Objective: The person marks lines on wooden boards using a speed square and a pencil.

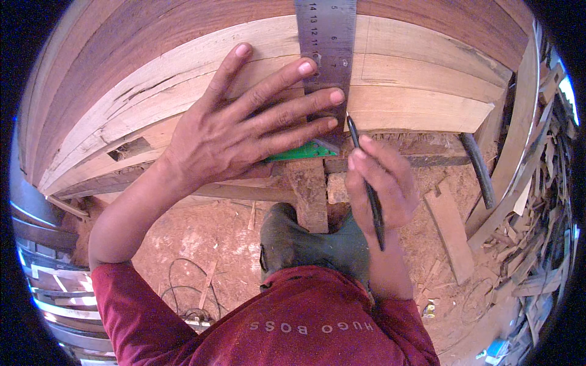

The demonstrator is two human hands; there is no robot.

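Note:
My left hand (244, 125) lies flat with fingers spread on pale wooden planks (415, 91), pressing down a metal try square (326, 55) with a green stock (302, 151) at the plank edge. My right hand (381, 183) grips a black pencil (366, 180); its tip touches the plank's near edge right beside the steel blade. The stack of planks runs across the upper part of the view, darker boards behind the pale ones.
Below are dark rubber boots (305, 244) on sawdust-covered red earth. Loose boards (450, 229), a black hose (479, 171) and a pile of wood scraps (543, 232) lie at the right. A cable (183, 280) curls on the ground at lower left.

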